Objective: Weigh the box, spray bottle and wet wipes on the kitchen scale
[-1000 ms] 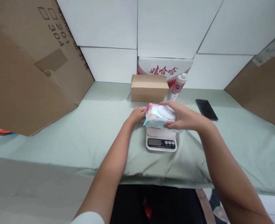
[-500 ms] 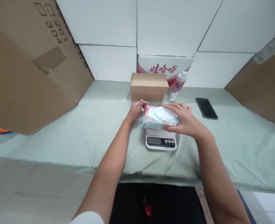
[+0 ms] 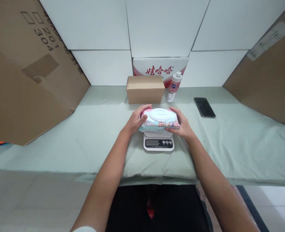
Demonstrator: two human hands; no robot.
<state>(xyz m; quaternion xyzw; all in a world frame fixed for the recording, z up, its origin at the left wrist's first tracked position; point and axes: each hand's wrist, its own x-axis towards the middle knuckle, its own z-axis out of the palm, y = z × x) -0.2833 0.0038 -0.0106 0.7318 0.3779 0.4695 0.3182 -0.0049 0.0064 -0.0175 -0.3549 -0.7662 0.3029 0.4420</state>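
Observation:
A pack of wet wipes [image 3: 154, 124] with a white oval lid sits over the platform of a white kitchen scale [image 3: 158, 149]. My left hand [image 3: 136, 119] grips its left end, the thumb on the front. Around the right end is my right hand [image 3: 181, 124], thumb below and fingers behind. Whether the pack rests fully on the platform or is held just above it, I cannot tell. The scale's dark display and its buttons face me below the pack.
Behind the scale stand a small brown cardboard box [image 3: 145, 96], a pink-and-white bottle [image 3: 173, 87] and a white carton with red lettering [image 3: 159, 67]. A dark phone [image 3: 204, 107] lies to the right on the green cloth [image 3: 103, 129]. Large cardboard panels [image 3: 31, 96] flank both sides.
My left hand has moved onto the pack's left end and now grips it. The pack has levelled out over the scale, and my right hand has shifted to its right end. The view has turned slightly.

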